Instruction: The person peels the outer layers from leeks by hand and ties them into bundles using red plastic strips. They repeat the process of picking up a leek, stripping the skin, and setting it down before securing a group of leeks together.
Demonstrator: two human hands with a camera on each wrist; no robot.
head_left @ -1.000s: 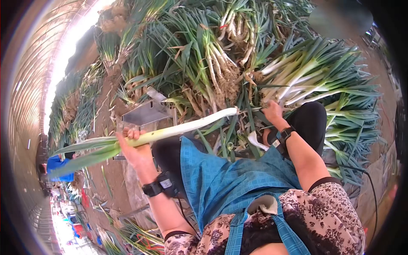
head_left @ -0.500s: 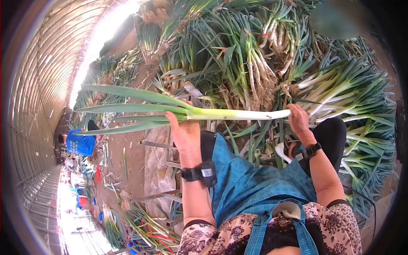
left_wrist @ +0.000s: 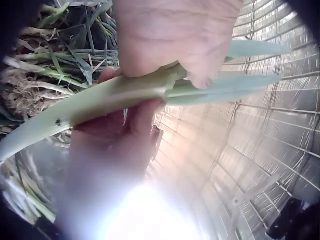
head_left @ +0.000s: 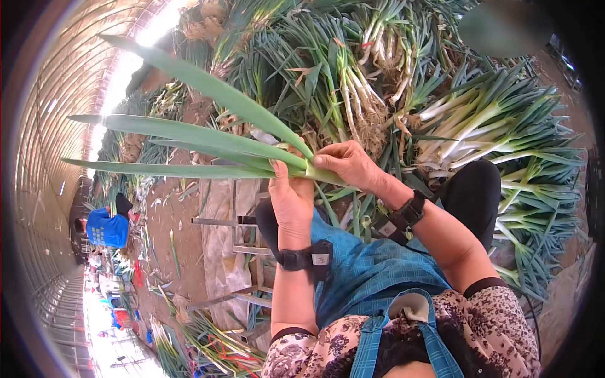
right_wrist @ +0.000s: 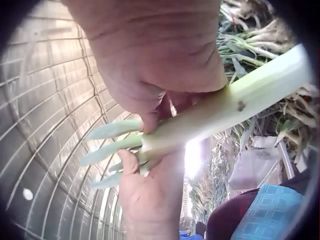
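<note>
One large green onion lies across both hands, its green leaves fanned toward the left of the head view. My left hand grips it from below where the leaves meet the stalk, thumb upright against the leaves. With thumb and fingers my right hand pinches the stalk just beside that spot. In the right wrist view the pale stalk has a small dark spot and runs to the upper right, past the right hand. The left wrist view shows the same stalk extending to the lower left.
Bundles of rooted green onions lie beyond the hands. A pile of white-stalked onions is at the right. Metal frame bars stand beside the left forearm. A person in blue is farther off at the left.
The right hand has moved left from the onion's white end to the leaf junction beside the left hand. The leaves have spread and now point more upward.
</note>
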